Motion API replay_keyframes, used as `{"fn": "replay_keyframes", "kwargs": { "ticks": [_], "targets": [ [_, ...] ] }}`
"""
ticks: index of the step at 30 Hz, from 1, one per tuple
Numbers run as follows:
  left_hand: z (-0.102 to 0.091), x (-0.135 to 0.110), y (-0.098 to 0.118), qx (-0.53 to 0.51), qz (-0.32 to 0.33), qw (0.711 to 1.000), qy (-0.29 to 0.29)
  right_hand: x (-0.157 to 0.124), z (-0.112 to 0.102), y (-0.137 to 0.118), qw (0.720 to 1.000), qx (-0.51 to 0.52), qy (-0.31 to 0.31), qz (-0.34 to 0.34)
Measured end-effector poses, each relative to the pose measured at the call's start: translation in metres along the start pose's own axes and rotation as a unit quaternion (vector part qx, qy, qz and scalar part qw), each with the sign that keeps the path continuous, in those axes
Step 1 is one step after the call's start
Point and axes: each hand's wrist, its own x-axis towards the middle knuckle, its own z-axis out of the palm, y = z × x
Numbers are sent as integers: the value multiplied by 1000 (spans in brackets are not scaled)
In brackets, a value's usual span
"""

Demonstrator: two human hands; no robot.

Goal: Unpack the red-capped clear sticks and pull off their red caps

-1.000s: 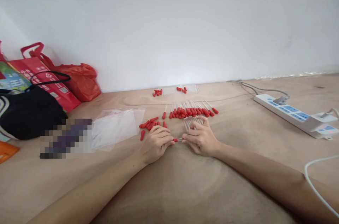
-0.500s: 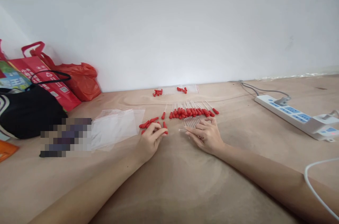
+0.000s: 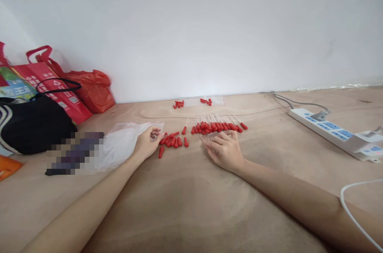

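Left hand (image 3: 148, 143) has moved leftward since the earlier frame, to the left edge of the loose red bulbs (image 3: 172, 141); right hand (image 3: 224, 151) has shifted slightly inward. A lone bulb (image 3: 161, 152) lies nearer than the left fingers, to their right: a dragging wrist could roll it. Left fingers curl at the pile; cannot tell if they pinch a bulb. Right fingers bend over clear tubes (image 3: 211, 136); grip hidden. Too hard a squeeze could crack one, if glass. Just beyond, capped tubes (image 3: 215, 126) lie bunched; a knuckle could scatter them.
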Motion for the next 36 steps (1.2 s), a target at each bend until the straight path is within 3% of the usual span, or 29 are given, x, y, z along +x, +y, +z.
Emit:
{"fn": "replay_keyframes", "kwargs": {
  "ticks": [6, 10, 14, 17, 24, 28, 30, 32, 36],
  "targets": [
    [-1, -1, 4, 2, -23, 1000, -21, 3, -2, -2, 997, 31, -60, -22],
    [-3, 0, 5, 48, 26, 998, -11, 4, -4, -2, 996, 35, -77, -26],
    [-1, 5, 20, 114, 82, 990, -2, 4, -6, -3, 999, 42, -33, -12],
    [7, 13, 42, 141, 112, 983, -27, 2, -11, -2, 1000, 22, 9, 16],
    [39, 38, 78, 219, 63, 969, -93, -4, -29, 16, 995, -27, 61, 75],
    [30, 39, 78, 240, 41, 969, -47, -5, -27, 21, 993, -21, 76, 91],
    [19, 29, 76, 245, 78, 966, 33, -5, -24, 21, 993, -13, 77, 92],
    [10, 12, 73, 225, 158, 956, 106, -5, -22, 20, 993, -10, 76, 91],
    [8, -31, 68, 142, 337, 927, 81, -5, -23, 17, 997, -11, 47, 66]
  ]
}}
